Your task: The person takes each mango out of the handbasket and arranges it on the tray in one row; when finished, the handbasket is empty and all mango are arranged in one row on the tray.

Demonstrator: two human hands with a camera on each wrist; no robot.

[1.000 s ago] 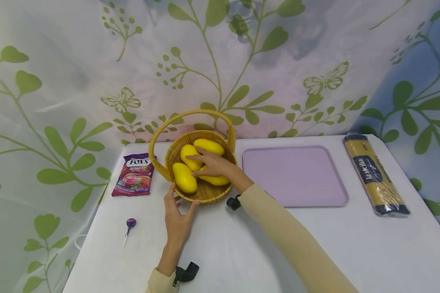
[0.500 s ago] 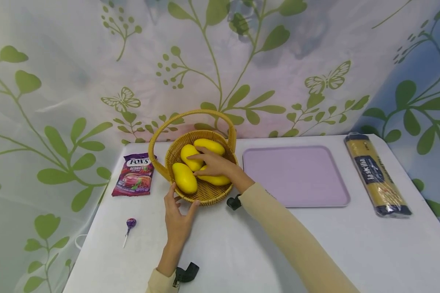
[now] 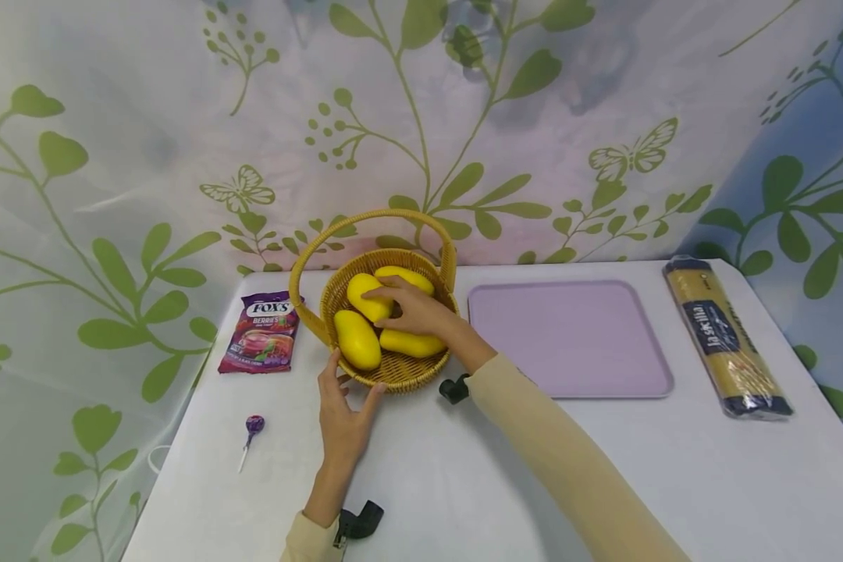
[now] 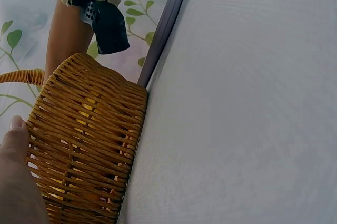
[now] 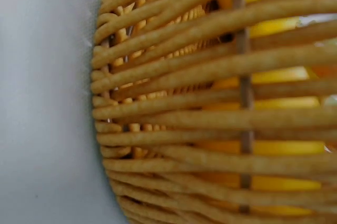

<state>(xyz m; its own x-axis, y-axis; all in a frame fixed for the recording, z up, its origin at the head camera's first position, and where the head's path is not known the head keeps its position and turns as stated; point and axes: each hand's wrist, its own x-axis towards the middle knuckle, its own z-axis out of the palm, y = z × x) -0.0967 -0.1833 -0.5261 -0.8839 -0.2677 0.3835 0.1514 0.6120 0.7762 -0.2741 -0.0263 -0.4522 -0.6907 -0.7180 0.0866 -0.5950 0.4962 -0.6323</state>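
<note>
- Evidently the right hand [image 3: 417, 308] has a narrow grip, finger and thumb about one yellow fruit [image 3: 365, 295]; that fruit sits inside the left part of the wicker basket [image 3: 400, 385]; I cannot make out the hand's underside.
- Left hand [image 3: 344, 417] spreads wide against the basket's near-left wall; I see its thumb and index finger, the others half hidden.
- Right sleeve [image 3: 569, 437], cut off below, covers the lilac tray's [image 3: 569, 336] near-left corner; from the right wrist I get blurred wicker, yellow behind its gaps.
</note>
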